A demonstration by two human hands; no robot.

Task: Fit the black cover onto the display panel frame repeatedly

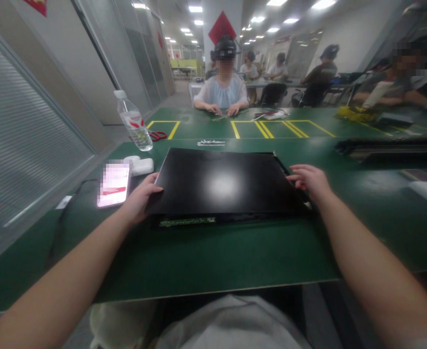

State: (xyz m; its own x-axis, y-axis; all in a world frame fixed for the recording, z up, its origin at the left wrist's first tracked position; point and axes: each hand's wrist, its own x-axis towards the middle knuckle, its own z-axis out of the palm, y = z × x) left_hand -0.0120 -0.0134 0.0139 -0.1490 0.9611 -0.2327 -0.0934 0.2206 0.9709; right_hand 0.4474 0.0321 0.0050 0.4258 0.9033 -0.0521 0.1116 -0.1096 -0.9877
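Observation:
A flat black panel [220,182] lies on the green mat [206,257] in front of me, with a strip of circuit board showing under its near edge. My left hand [140,196] grips the panel's left edge, thumb on top. My right hand [309,180] holds the right edge, fingers curled over the side.
A lit phone [114,184] and a white case [140,166] lie left of the panel, with a water bottle [135,121] and red scissors [157,135] behind. Small metal parts [211,142] sit beyond the panel. Another black unit [391,148] lies at right. People sit at the tables beyond.

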